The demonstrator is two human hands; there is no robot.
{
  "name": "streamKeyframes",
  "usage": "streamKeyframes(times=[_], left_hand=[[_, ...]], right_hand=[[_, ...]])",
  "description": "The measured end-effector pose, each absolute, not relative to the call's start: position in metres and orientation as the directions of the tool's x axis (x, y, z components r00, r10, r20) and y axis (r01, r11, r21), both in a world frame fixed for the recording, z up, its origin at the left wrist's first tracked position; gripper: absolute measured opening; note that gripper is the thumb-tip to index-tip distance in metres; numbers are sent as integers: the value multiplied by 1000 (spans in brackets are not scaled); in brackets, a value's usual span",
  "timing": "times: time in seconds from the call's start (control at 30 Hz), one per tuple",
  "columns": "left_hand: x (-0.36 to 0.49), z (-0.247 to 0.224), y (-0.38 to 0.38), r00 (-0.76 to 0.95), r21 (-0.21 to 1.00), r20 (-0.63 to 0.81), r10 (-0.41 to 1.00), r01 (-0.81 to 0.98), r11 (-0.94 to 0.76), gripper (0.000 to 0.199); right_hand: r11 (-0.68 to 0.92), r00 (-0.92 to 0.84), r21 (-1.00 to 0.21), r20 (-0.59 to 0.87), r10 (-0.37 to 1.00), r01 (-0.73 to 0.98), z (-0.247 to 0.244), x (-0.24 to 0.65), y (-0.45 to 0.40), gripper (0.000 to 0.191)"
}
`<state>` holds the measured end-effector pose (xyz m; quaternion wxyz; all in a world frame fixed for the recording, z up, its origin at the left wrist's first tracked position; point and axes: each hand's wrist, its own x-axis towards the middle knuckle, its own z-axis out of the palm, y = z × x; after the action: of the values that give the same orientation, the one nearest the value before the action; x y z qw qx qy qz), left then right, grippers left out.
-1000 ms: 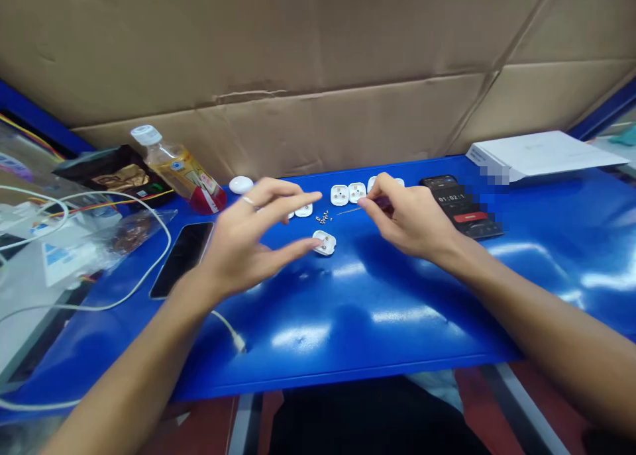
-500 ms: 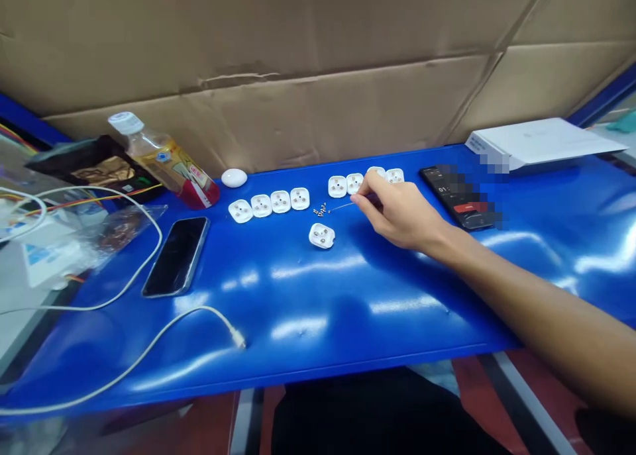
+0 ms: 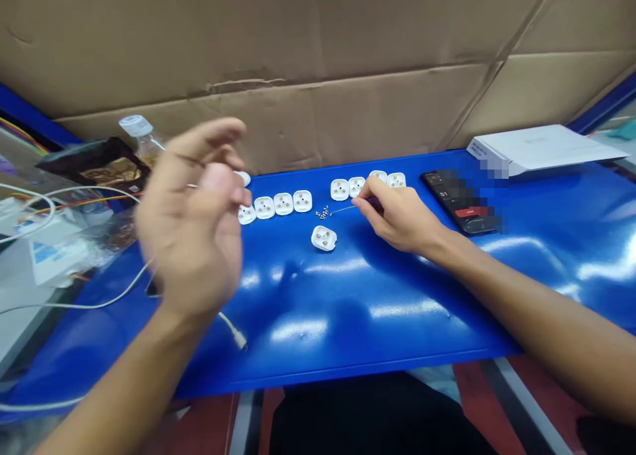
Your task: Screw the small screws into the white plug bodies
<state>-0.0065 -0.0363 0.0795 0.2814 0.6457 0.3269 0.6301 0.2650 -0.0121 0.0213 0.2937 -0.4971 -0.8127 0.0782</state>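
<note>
My right hand (image 3: 397, 213) is closed in a pinch round a thin metal rod-like tool (image 3: 342, 210). The tool's tip touches or nearly touches a small pile of tiny metal pieces, perhaps screws (image 3: 324, 212). Just below the pile lies a single white rounded-square part (image 3: 324, 238) with metal spots in its recess. My left hand (image 3: 193, 216), blurred, is raised over the left of the table, its fingers loosely curled and apart, and I see nothing held in it. Similar white parts stand in a left row (image 3: 283, 203) and a right row (image 3: 340, 189), partly behind my hands.
A black phone (image 3: 460, 202) and a white box (image 3: 546, 147) lie on the right of the blue table (image 3: 308, 296). Cardboard (image 3: 348, 104) lines the back. At left are a capped bottle (image 3: 136, 125), a dark pouch (image 3: 99, 163) and a white cable (image 3: 236, 332).
My left hand has come into view from the lower left, now covering most of the phone and bottle there. My right hand keeps its grip and place at the pile.
</note>
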Motion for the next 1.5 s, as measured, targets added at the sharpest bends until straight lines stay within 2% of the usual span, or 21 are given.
streamKeyframes(times=[0.07, 0.2, 0.27, 0.43, 0.63, 0.87, 0.97, 1.1, 1.3, 1.5], left_hand=[[-2, 60, -19, 76, 785, 584, 808, 202, -586, 37], [-3, 25, -2, 230, 747, 379, 897, 496, -443, 37], [-6, 16, -4, 265, 729, 334, 904, 535, -427, 39], [-6, 11, -11, 307, 767, 268, 913, 506, -395, 39], [-3, 17, -12, 298, 777, 301, 906, 474, -414, 27], [-3, 20, -16, 275, 771, 375, 885, 437, -463, 18], [-2, 18, -18, 269, 749, 409, 872, 447, -489, 16], [-2, 17, -19, 293, 672, 504, 812, 458, -582, 10], [-6, 18, -17, 429, 516, 578, 694, 468, -718, 11], [-8, 14, -15, 474, 439, 600, 644, 477, -761, 14]], right_hand=[[499, -321, -418, 426, 846, 759, 22, 266, -12, 17], [523, -307, -432, 476, 824, 735, 25, 265, -16, 15], [551, -303, -426, 521, 798, 718, 27, 263, -21, 16], [589, -285, -377, 611, 738, 715, 33, 258, -35, 14], [667, -313, -316, 696, 646, 674, 39, 253, -44, 14], [608, -296, -338, 643, 707, 718, 42, 254, -46, 16], [658, -325, -324, 672, 666, 680, 42, 254, -45, 14], [723, -374, -303, 696, 613, 621, 44, 258, -44, 11], [813, -563, -260, 612, 556, 521, 51, 270, -40, 7], [728, -505, -314, 555, 661, 609, 52, 270, -41, 5]])
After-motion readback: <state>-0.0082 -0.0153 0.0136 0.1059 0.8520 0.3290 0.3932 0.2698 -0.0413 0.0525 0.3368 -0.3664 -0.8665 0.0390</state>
